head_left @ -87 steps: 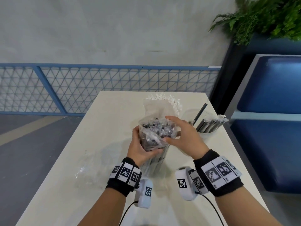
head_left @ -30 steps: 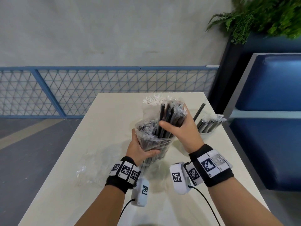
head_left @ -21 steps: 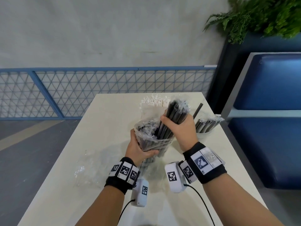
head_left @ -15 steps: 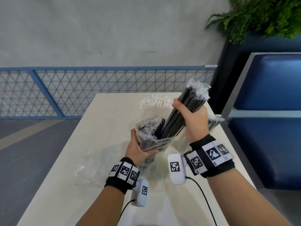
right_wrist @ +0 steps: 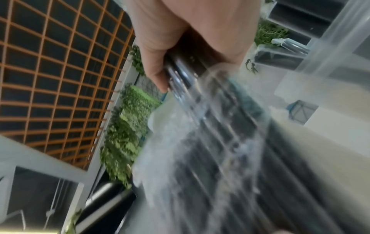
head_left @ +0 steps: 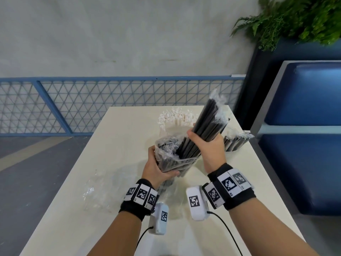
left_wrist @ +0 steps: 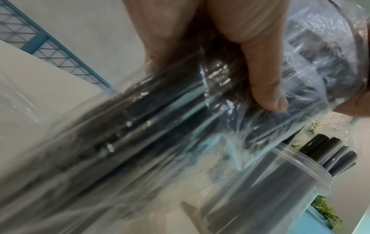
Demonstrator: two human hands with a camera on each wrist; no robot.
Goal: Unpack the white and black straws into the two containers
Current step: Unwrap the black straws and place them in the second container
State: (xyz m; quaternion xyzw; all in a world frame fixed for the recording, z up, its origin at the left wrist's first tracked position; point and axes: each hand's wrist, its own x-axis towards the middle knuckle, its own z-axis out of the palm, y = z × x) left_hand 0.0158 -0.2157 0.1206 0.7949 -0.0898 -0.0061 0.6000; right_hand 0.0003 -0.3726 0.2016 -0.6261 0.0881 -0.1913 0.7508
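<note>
Behind the cream table (head_left: 118, 145) a blue mesh railing (head_left: 92, 100) is seen against a pale wall, with a fern-like plant (head_left: 295, 21) and a blue padded seat (head_left: 304, 111) off to the right. Near the table's middle a clear plastic bag (head_left: 167, 154) packed with black straws is gripped by the left hand (head_left: 156, 168), its fingers and thumb wrapped round the bag's side; in the left wrist view the thumb (left_wrist: 266, 76) is pressed into the crinkled film. A bundle of black straws (head_left: 204, 130) is clasped in the right hand (head_left: 208, 146), fingers curled tightly round it, and is held tilted up and to the right, its lower ends inside the bag's mouth and its upper ends, capped with thin wrappers, high above the table. Behind the bag a container of white straws (head_left: 175, 117) is set, and to the right a clear container (left_wrist: 300, 171) with a few black straws (head_left: 236, 141) leaning in it is placed, just beside the right hand. A crumpled clear wrapper (head_left: 99, 193) lies on the table to the left of the left wrist
</note>
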